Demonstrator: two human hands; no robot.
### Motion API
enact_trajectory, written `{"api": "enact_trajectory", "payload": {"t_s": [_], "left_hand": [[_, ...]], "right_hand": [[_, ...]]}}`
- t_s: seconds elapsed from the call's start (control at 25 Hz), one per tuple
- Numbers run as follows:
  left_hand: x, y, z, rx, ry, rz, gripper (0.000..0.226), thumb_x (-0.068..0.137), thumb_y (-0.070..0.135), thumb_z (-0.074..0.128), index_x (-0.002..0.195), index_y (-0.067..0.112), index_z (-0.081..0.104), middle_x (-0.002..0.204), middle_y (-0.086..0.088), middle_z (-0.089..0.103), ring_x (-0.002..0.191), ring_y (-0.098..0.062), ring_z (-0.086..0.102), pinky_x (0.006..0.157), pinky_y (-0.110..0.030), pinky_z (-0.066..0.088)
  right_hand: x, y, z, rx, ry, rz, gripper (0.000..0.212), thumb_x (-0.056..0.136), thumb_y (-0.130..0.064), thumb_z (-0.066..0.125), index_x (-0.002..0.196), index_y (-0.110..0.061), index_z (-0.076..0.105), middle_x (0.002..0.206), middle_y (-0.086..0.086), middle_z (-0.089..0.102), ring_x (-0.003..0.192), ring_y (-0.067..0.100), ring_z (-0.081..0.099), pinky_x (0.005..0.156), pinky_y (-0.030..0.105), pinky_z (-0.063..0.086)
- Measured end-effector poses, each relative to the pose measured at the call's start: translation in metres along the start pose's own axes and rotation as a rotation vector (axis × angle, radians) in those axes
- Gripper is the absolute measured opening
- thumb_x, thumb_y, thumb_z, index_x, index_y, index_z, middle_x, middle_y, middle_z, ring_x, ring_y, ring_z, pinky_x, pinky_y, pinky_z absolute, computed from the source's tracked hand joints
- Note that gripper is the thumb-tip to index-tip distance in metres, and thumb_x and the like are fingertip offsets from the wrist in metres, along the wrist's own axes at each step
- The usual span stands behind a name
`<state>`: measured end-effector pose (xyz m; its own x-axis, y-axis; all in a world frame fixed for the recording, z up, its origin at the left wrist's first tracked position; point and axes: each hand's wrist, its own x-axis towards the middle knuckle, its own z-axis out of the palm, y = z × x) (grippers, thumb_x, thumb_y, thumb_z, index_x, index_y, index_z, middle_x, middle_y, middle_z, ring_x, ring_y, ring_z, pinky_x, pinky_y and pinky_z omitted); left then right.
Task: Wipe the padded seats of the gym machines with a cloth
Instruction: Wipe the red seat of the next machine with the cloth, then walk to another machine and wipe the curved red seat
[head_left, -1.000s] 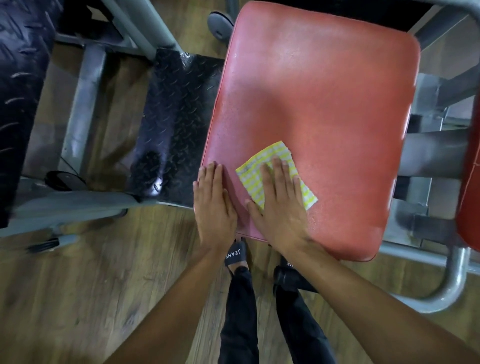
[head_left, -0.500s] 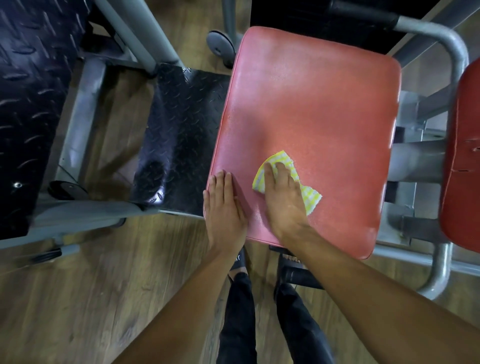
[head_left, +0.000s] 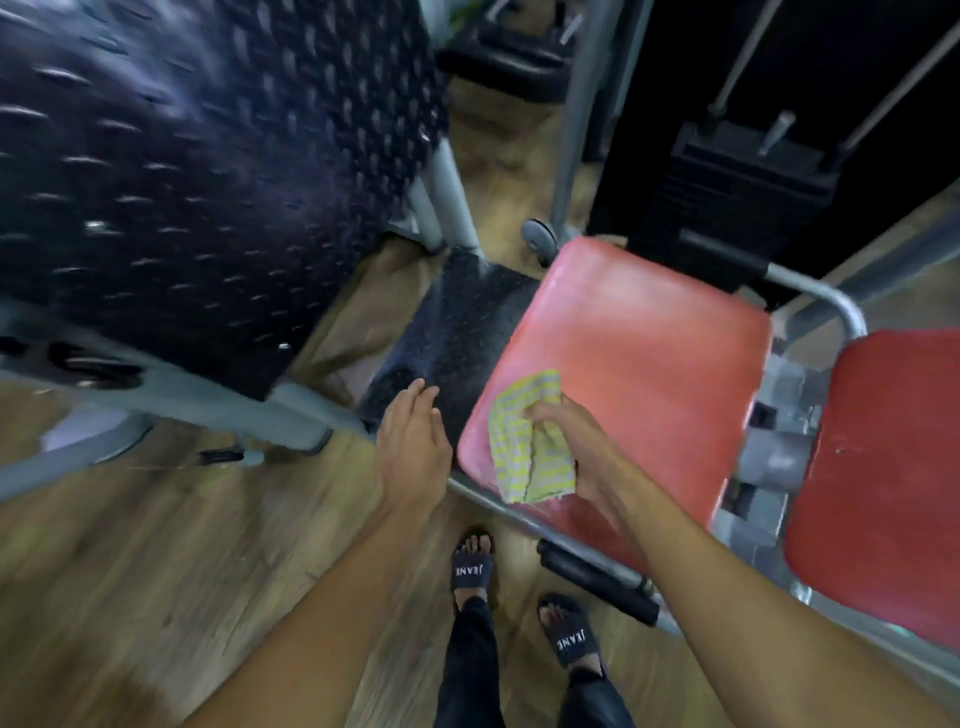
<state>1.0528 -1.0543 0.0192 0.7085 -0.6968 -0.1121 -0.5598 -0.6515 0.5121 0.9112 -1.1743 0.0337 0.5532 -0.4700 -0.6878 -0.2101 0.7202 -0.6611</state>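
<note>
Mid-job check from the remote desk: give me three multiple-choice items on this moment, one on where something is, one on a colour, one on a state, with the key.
1. Where is the cloth?
A. Flat on the wooden floor
B. In the right hand, above the near corner of the nearer red seat pad
C. Draped over the black checker-plate footplate

2. What colours are the cloth?
A. Yellow and white stripes
B. Plain blue
C. Red and black

3. What is the left hand doing?
A. Gripping the cloth
B. Pressed flat on the pad
C. Open and empty, beside the pad's left edge

Key: 1 B, the fingers pinch the bunched cloth over the pad's corner. 2 A, the fabric shows yellow bands on white. 3 C, the hand holds nothing and lies off the pad, over the floor and the footplate.
</note>
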Motion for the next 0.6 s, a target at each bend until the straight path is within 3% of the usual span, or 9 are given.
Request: {"api": "enact_trajectory", "payload": {"t_s": [0.16,0.32,0.48,0.6], "left_hand": [[-0.054,-0.01,-0.097,0.057,0.186,-0.092,0.037,0.1,0.015,0.039,0.126,0.005,0.062,0.141,-0.011,0.052,0.132,-0.028,0.046,0.112,-0.039,0.033],[-0.13,-0.045,-0.198,0.076,0.424,-0.282,0.033,0.099,0.012,0.044,0.124,0.007,0.064,0.139,-0.009,0.055,0.131,-0.026,0.047,0.113,-0.035,0.032],[-0.228,-0.095,-0.275,0.1,0.558,-0.491,0.031,0.095,0.01,0.05,0.122,0.008,0.065,0.13,-0.008,0.061,0.125,-0.027,0.052,0.11,-0.034,0.035],[-0.309,-0.135,-0.316,0.085,0.608,-0.649,0.032,0.094,0.012,0.051,0.124,0.013,0.062,0.128,-0.005,0.062,0.121,-0.027,0.053,0.106,-0.036,0.039]], "right_hand": [[-0.051,-0.024,0.067,-0.087,-0.391,0.028,0.04,0.085,0.006,0.061,0.123,-0.001,0.055,0.101,0.024,0.065,0.078,0.033,0.068,0.069,0.047,0.059],[-0.111,-0.024,0.166,-0.324,-0.528,0.046,0.032,0.083,0.008,0.063,0.114,-0.002,0.062,0.101,0.019,0.07,0.078,0.026,0.072,0.068,0.036,0.06],[-0.171,0.012,0.262,-0.63,-0.71,0.092,0.028,0.085,0.006,0.064,0.113,0.0,0.064,0.11,0.021,0.071,0.096,0.036,0.07,0.084,0.052,0.057],[-0.214,0.058,0.334,-0.806,-0.814,0.085,0.032,0.084,0.007,0.064,0.116,0.0,0.062,0.11,0.022,0.071,0.096,0.037,0.07,0.083,0.055,0.056]]}}
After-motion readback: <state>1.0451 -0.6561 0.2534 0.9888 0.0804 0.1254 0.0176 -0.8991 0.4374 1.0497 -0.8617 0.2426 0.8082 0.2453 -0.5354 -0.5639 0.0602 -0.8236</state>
